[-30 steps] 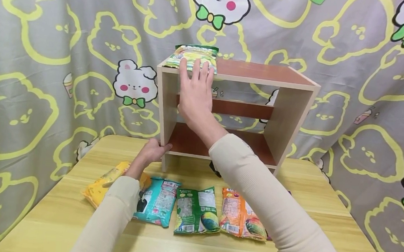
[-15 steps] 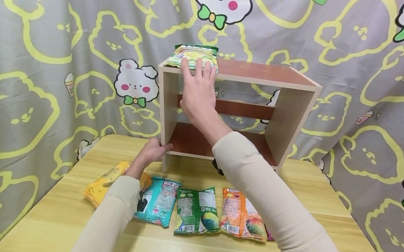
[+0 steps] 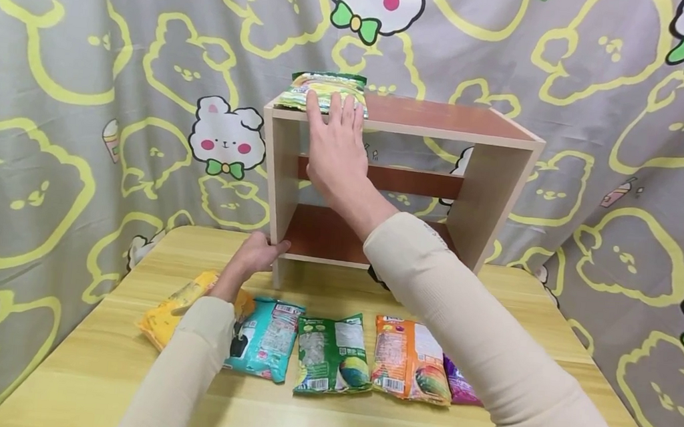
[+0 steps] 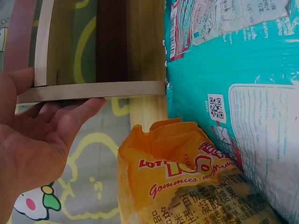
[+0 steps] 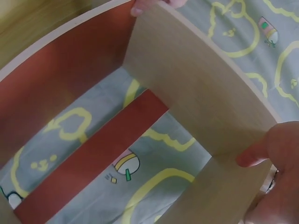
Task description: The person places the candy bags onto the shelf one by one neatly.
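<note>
A small wooden shelf unit [image 3: 409, 126] with brown boards stands on the table. My left hand [image 3: 256, 255] grips the front edge of its left side panel by the lower board, thumb inside and fingers outside in the left wrist view. On the unit's top left corner lies a green and yellow snack bag [image 3: 326, 86]. The fingers of my right hand [image 3: 340, 143] extend over the front of that bag and rest on it. In the right wrist view, the thumb of my right hand [image 5: 278, 161] lies against the wood inside the unit.
In front of the unit lie a yellow gummies bag [image 3: 174, 307], a teal bag [image 3: 266, 338], a green bag [image 3: 333, 353], an orange bag [image 3: 408, 363] and a purple bag [image 3: 460, 385], partly behind my right sleeve. A patterned curtain [image 3: 165, 79] hangs behind the table [image 3: 301, 421].
Both hands keep their places on the unit and the bag. My right forearm has shifted slightly right, and more of the purple bag shows. The head view has tilted a little.
</note>
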Action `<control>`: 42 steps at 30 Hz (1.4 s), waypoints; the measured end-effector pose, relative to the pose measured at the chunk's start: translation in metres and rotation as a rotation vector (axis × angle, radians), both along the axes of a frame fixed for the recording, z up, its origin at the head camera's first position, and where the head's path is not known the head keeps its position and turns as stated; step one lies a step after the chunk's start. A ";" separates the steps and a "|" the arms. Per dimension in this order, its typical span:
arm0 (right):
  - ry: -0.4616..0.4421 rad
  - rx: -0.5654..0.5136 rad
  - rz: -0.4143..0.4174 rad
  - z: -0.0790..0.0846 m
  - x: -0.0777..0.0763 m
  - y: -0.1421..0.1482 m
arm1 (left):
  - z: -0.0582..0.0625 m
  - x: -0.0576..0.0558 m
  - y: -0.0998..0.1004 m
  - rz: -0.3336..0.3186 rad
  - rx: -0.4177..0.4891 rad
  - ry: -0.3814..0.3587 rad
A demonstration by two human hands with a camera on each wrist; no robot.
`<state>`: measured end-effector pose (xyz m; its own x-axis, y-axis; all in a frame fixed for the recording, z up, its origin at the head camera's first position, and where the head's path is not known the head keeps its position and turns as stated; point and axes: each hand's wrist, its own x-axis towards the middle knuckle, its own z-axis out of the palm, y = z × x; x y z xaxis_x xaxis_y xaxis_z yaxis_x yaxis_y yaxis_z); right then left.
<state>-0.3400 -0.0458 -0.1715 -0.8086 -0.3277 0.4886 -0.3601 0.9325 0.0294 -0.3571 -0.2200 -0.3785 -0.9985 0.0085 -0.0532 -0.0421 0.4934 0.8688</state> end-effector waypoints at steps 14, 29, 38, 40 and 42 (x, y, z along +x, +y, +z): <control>-0.055 -0.053 -0.022 0.013 0.003 0.027 | 0.001 0.000 -0.001 0.002 -0.015 -0.009; -0.031 -0.059 -0.010 0.010 0.004 0.034 | -0.004 -0.004 0.000 -0.014 -0.007 -0.001; -0.040 -0.060 -0.025 0.018 0.006 0.042 | -0.005 -0.004 0.000 -0.017 0.011 -0.002; -0.038 -0.063 -0.019 0.020 0.007 0.047 | -0.005 -0.004 0.000 -0.017 0.010 -0.007; -0.009 -0.075 0.007 0.021 0.009 0.054 | -0.004 -0.004 0.000 -0.020 0.011 -0.010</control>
